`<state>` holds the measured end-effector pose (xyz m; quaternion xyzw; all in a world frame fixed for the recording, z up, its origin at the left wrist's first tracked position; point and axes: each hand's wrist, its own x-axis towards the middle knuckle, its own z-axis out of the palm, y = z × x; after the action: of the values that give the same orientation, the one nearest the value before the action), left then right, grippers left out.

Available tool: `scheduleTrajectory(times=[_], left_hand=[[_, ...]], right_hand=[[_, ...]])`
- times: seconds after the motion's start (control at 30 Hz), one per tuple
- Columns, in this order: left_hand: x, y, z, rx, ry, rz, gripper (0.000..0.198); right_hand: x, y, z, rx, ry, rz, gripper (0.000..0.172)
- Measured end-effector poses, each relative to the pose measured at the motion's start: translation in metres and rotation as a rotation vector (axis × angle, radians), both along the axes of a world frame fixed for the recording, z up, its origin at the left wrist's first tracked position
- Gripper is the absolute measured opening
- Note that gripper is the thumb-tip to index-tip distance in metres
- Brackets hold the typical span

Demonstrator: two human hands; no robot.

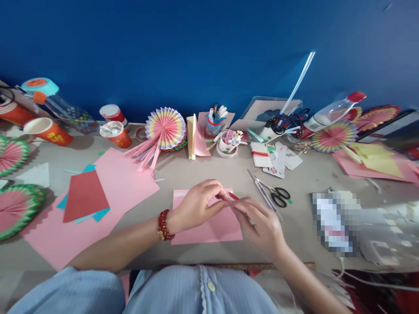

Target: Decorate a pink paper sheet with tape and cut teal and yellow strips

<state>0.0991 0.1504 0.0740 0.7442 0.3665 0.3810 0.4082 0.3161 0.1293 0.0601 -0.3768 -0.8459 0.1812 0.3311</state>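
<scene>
My left hand (203, 201), with a beaded bracelet on its wrist, and my right hand (260, 220) meet over a pink sheet of paper (212, 233). Their fingertips pinch a small red strip (233, 196), mostly covered by the fingers. I cannot make out what it is made of. Along the sheet's top left edge runs a whitish band (180, 193). Just right of my right hand lie scissors (278, 196) with black handles and a slim silvery tool (263, 192).
Stacked red and blue papers (87, 196) lie on larger pink sheets (131, 174) at left. Pleated paper fans (165, 126), paper cups (116, 134) and a pen holder (214, 124) line the blue wall. At right are a phone (334, 224), a bottle (334, 115) and yellow paper (376, 159).
</scene>
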Motion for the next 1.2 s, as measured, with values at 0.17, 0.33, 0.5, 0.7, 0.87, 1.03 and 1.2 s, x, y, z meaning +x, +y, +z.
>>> scheduleTrajectory(times=[0.17, 0.33, 0.5, 0.7, 0.87, 1.03, 1.2], left_hand=[[-0.005, -0.008, 0.002, 0.079, 0.092, 0.041, 0.008], [-0.019, -0.019, 0.014, 0.056, 0.058, 0.059, 0.013], [-0.054, -0.036, 0.016, -0.108, 0.016, 0.195, 0.015], [-0.084, -0.065, -0.009, -0.270, 0.107, 0.343, 0.015], [-0.091, -0.084, -0.032, -0.338, 0.213, 0.397, 0.019], [-0.089, -0.093, -0.042, -0.301, 0.330, 0.408, 0.018], [-0.091, -0.096, -0.050, -0.270, 0.429, 0.396, 0.017]], right_hand=[[-0.017, -0.005, 0.004, -0.050, -0.041, -0.080, 0.015], [-0.021, -0.010, 0.007, -0.194, 0.097, -0.092, 0.037], [0.007, -0.009, 0.017, -0.220, -0.013, -0.056, 0.030], [0.044, -0.012, 0.012, -0.234, -0.252, -0.021, 0.022], [0.064, -0.015, -0.004, -0.161, -0.327, -0.018, 0.017], [0.070, -0.019, -0.008, -0.103, -0.331, -0.030, 0.016], [0.073, -0.022, -0.003, -0.054, -0.365, 0.088, 0.021]])
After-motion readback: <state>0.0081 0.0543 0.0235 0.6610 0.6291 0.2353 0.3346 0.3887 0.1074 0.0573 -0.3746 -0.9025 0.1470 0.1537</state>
